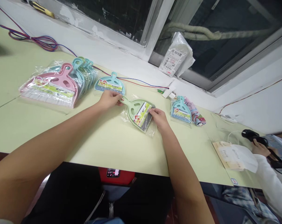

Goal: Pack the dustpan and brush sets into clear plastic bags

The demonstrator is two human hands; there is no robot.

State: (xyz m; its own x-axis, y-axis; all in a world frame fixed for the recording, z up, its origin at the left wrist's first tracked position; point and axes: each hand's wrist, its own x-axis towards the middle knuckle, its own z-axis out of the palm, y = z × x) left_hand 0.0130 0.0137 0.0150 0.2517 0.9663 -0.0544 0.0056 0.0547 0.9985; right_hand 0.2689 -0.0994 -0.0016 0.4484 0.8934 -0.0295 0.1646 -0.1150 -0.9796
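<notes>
A small green dustpan-and-brush set (137, 112) in a clear plastic bag lies on the pale green table (113, 146). My left hand (109, 99) pinches its handle end. My right hand (158, 119) grips the wide brush end of the bag. A blue set (110, 84) lies just behind my left hand. A stack of bagged sets, pink on top (53, 85), sits at the left. Another blue set (180, 109) lies to the right with a patterned bundle (195, 113) beside it.
Red and blue wires (45, 42) run along the back of the table below the window sill. A white plastic package (176, 56) leans on the sill. At the far right another person's hand (260, 147) holds a black device beside a white bag (236, 155).
</notes>
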